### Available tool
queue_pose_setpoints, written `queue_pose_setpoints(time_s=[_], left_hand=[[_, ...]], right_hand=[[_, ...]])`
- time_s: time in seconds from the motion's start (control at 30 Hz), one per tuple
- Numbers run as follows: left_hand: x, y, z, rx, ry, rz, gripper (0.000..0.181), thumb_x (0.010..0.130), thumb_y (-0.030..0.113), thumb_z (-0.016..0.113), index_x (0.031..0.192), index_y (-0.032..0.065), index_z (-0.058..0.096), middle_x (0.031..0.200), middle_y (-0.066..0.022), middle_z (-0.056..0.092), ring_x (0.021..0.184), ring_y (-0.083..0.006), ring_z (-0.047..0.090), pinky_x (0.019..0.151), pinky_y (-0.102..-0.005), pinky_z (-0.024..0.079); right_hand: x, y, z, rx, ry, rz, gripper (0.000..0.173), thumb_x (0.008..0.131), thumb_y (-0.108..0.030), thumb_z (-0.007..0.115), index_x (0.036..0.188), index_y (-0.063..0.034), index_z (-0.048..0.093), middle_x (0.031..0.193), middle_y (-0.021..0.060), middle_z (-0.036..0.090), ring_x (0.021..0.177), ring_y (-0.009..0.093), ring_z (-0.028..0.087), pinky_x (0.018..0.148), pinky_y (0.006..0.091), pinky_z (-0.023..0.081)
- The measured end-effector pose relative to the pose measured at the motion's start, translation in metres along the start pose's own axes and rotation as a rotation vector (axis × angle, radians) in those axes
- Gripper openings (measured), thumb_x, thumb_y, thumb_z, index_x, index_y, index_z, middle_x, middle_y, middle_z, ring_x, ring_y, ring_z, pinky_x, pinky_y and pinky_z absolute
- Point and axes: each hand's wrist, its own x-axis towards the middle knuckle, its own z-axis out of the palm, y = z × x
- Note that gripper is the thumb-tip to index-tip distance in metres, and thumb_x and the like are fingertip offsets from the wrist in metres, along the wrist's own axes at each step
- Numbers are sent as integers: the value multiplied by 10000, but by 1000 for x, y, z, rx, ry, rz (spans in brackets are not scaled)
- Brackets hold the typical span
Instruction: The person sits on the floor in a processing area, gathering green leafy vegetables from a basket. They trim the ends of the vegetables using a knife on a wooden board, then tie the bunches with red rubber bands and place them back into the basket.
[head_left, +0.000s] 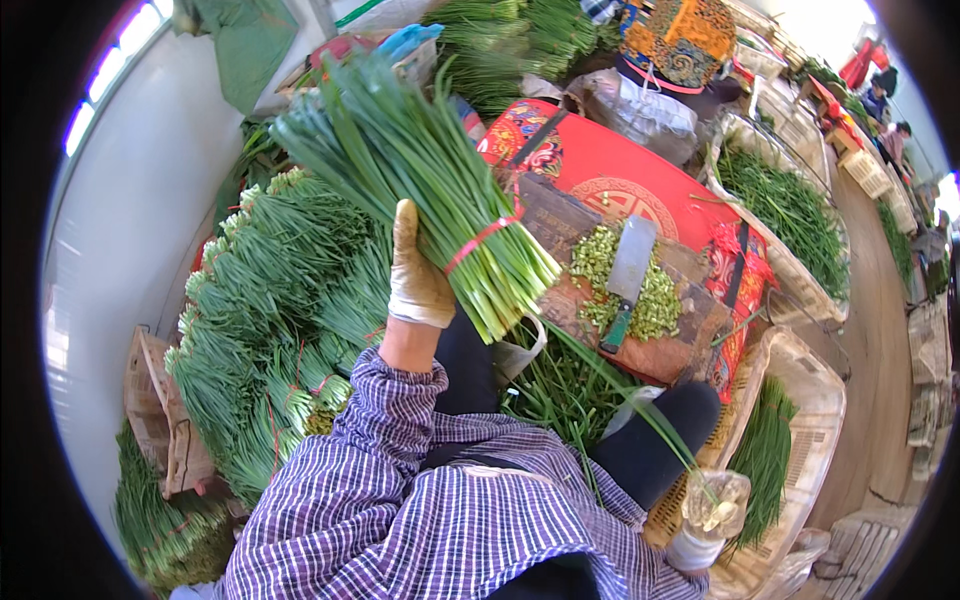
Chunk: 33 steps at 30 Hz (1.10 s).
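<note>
My gloved left hand (420, 281) holds up a thick bundle of garlic chives (442, 187) tied with a red band (480, 241). The pale cut ends point down and to the right, the green tips up and to the left. Low on the right, my gloved right hand (715, 506) has a long loose chive leaf (637, 405) between its fingers; the leaf stretches up toward the bundle's cut ends. A cleaver (631, 259) with a green handle lies among chopped stem ends (664, 300) on a worn wooden board (551, 206), beyond my lap.
Tied chive bundles (277, 262) are heaped on my left. Under the board is a red patterned case (630, 165). Loose leaves (555, 386) lie between my knees. A plastic crate (806, 420) with chives stands at right, below a lined basket of leaves (780, 217). People sit far off.
</note>
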Motion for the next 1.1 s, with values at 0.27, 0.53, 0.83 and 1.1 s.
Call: queue_pose_setpoints(time_s=[0.27, 0.53, 0.83, 1.1], left_hand=[[-14, -4, 14, 78, -17, 108, 510, 864, 430, 605, 1195, 47, 548, 1144, -111, 624, 1005, -256, 623, 901, -403, 504], [-30, -27, 12, 73, -17, -8, 516, 800, 335, 711, 1186, 45, 531, 1103, -82, 627, 995, -220, 628, 841, -392, 545], [-13, -3, -12, 48, 14, 12, 611, 839, 518, 592, 1231, 54, 528, 1175, -119, 608, 1036, -271, 607, 921, -431, 485], [-17, -5, -29, 74, 18, 5, 621, 839, 523, 583, 1253, 65, 516, 1194, -118, 599, 1060, -286, 594, 937, -456, 468]], right_hand=[[93, 33, 89, -1322, -176, -266, 326, 714, -267, 769, 943, -108, 600, 633, -20, 511, 560, 140, 533, 548, 289, 412], [136, 53, 136, -1204, -206, -537, 207, 806, -169, 674, 684, -91, 526, 520, 49, 453, 438, 239, 475, 445, 352, 356], [8, 24, 0, -19, 229, 100, 241, 818, -168, 651, 703, 35, 588, 565, 79, 564, 404, 130, 503, 358, 231, 358], [63, 26, 39, -1353, -61, -54, 80, 789, -69, 659, 861, -75, 623, 777, 70, 638, 683, 234, 621, 625, 340, 483]])
